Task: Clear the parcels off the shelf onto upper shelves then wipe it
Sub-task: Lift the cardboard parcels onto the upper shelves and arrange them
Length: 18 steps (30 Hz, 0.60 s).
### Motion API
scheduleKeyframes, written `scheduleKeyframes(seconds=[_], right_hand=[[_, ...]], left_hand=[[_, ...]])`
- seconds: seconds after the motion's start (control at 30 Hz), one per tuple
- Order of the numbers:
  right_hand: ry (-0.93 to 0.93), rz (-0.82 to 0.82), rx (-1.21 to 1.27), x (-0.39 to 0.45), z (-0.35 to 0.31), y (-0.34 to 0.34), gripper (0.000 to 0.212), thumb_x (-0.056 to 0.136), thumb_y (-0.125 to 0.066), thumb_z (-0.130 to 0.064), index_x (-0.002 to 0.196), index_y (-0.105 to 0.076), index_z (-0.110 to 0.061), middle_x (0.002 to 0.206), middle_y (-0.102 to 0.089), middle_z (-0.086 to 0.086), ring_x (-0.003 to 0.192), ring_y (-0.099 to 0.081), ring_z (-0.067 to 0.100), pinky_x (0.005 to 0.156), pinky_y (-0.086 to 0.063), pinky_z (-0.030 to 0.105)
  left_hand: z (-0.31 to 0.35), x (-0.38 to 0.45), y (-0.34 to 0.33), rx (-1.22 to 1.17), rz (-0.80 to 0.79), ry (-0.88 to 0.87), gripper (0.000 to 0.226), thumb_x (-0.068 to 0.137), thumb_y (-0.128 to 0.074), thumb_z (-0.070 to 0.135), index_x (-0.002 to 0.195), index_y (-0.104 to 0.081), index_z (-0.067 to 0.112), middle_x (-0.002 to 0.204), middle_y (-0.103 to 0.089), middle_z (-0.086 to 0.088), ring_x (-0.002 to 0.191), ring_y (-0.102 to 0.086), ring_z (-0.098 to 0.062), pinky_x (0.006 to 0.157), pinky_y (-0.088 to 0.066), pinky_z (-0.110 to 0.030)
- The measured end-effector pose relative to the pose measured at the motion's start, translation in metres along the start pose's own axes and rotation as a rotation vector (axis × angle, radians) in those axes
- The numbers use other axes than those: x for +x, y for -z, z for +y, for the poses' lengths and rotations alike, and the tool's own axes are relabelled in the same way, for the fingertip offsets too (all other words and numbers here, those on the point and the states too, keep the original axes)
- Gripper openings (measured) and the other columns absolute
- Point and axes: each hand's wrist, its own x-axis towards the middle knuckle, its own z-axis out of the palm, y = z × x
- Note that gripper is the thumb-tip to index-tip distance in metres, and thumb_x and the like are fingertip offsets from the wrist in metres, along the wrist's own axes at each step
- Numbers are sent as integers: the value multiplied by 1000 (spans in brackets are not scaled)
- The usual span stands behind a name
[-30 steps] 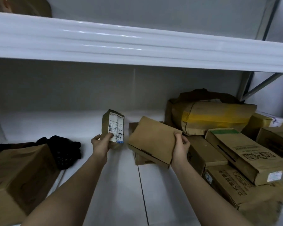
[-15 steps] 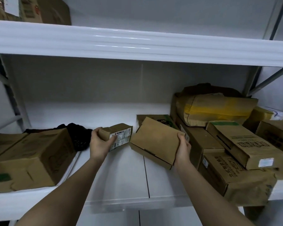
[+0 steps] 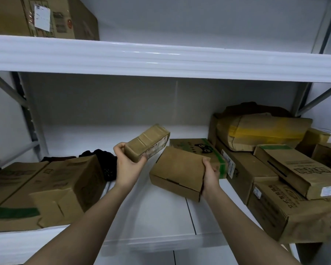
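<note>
My left hand grips a small parcel; my right hand grips a flat box. Roughly eight more boxes sit on the shelf, count unsure at edges.

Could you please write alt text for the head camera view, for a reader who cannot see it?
A person holds two cardboard parcels above a white shelf: the left hand grips a small box, the right hand a flat box. More parcels are piled at both ends.
</note>
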Motion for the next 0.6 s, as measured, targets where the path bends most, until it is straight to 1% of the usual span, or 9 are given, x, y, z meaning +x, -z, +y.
scheduleKeyframes(seconds=[0.03,0.1,0.2,0.27,0.37,0.47,0.53,0.57,0.6], right_hand=[[2,-3,-18,0,2,-3,53,85,-67,-41,124,-35,-24,122,-54,12,111,-57,31,97,-48,49],[0,-9,-45,0,4,-6,49,85,-67,-42,117,-35,-24,119,-55,11,110,-57,31,97,-48,49],[-17,-34,-62,1,7,-13,57,81,-68,-48,121,-41,-18,119,-57,12,107,-58,31,94,-50,48],[-29,-53,-63,0,9,-16,67,76,-69,-53,127,-44,-17,119,-59,14,105,-60,31,93,-51,49],[-24,-64,-40,1,15,-17,78,67,-72,-57,130,-45,-19,119,-60,14,105,-61,31,91,-52,50],[-13,-73,-18,2,17,-17,85,56,-76,-60,126,-48,-20,119,-61,13,105,-62,31,91,-52,51],[20,-73,-35,-3,16,-20,66,68,-75,-53,118,-50,-20,119,-60,12,107,-60,31,94,-50,51],[47,-64,-51,-4,16,-20,55,77,-72,-48,118,-49,-20,120,-58,12,108,-58,30,96,-49,51],[67,-56,-68,-3,16,-20,51,82,-69,-44,122,-48,-20,122,-55,11,110,-56,29,98,-47,50]], left_hand=[[-2,1,1,23,-40,-44,60,75,-76,5,112,-29,16,110,-47,3,100,-53,-7,78,-43,-10],[-8,2,3,114,-147,-148,63,68,-75,18,108,-27,20,118,-46,3,108,-52,-10,85,-45,-22],[-13,2,10,314,-285,-257,61,61,-67,40,102,-23,32,130,-39,6,118,-46,-15,94,-44,-34],[-13,2,13,382,-330,-320,60,59,-64,43,102,-23,33,133,-33,5,120,-42,-15,95,-43,-35],[-15,5,20,497,-392,-466,65,61,-65,49,108,-27,25,139,-28,-5,125,-37,-15,94,-43,-32],[-18,6,25,617,-510,-557,71,67,-65,62,112,-32,17,142,-26,-4,134,-30,-16,102,-38,-30],[-17,3,24,641,-532,-535,64,73,-56,67,109,-39,17,141,-28,-1,135,-29,-15,105,-34,-29],[-16,2,22,626,-520,-490,59,75,-52,67,105,-42,18,140,-31,0,134,-29,-14,105,-32,-30],[-14,2,20,608,-502,-436,55,75,-48,68,102,-42,20,139,-34,2,134,-30,-13,105,-31,-30]])
